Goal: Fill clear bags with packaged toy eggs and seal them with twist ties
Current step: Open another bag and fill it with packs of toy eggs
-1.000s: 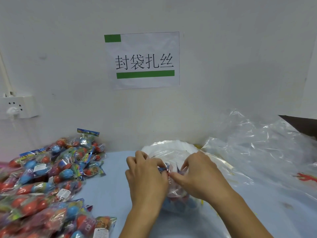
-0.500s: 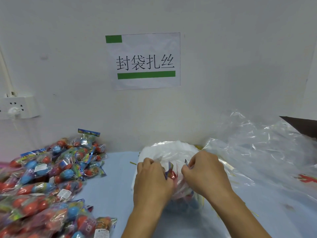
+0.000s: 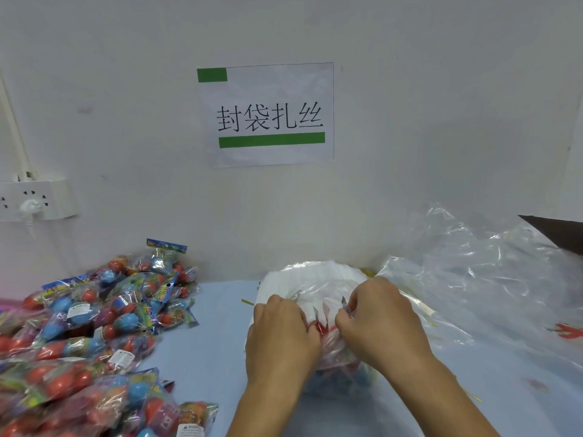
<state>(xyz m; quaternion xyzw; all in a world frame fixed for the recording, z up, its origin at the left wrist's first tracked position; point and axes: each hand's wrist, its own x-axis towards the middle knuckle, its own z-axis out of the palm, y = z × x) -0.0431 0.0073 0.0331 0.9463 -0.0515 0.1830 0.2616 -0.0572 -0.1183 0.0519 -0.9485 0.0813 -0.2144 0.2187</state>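
Both the left hand (image 3: 280, 339) and right hand (image 3: 381, 323), fingers curled, pinch the gathered mouth of a clear bag (image 3: 318, 285) holding packaged toy eggs (image 3: 359, 378) on the counter (image 3: 205, 357).

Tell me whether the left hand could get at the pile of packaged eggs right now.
Probably not at once: the left hand grips the clear bag. The egg pile lies on its side with bare table between.

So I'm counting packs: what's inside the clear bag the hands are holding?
Through the clear bag red and blue toy-egg packs show. The left hand and right hand cover most, so no count is possible.
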